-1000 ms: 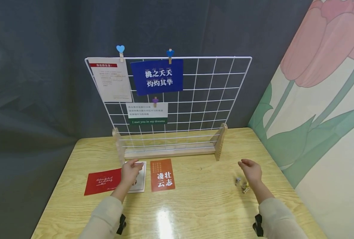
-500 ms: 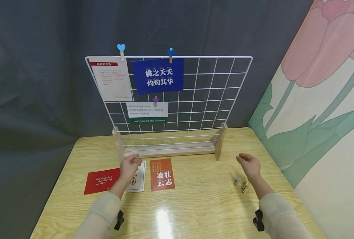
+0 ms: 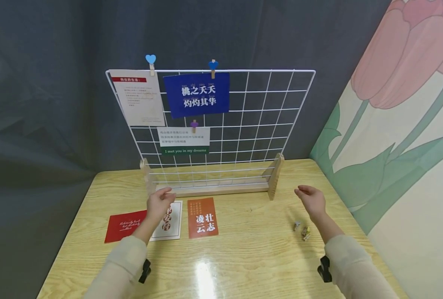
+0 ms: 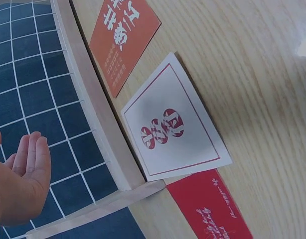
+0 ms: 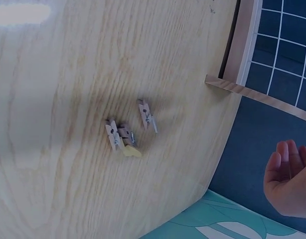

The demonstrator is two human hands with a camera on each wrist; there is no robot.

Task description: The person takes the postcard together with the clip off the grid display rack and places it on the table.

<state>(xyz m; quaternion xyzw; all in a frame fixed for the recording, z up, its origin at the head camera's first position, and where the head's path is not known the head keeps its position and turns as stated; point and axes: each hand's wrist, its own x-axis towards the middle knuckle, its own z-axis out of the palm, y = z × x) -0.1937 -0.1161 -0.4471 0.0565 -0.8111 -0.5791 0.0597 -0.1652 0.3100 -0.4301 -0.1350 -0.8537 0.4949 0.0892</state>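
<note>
Three cards [image 3: 174, 227] lie before the wire rack [image 3: 214, 191], clothespins [image 5: 128, 135] off its front right; from here I see the left hand [image 3: 159, 203] near the rack's left end, the right hand [image 3: 313, 201] to its right, both empty, fingers loose.

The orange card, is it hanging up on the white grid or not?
Not hanging. The orange card lies flat on the table, in front of the white grid, with no clip on it.

White card [image 3: 167, 226] partly behind left hand [image 3: 160, 204], tulip mural [image 3: 397, 58] cut off
</note>
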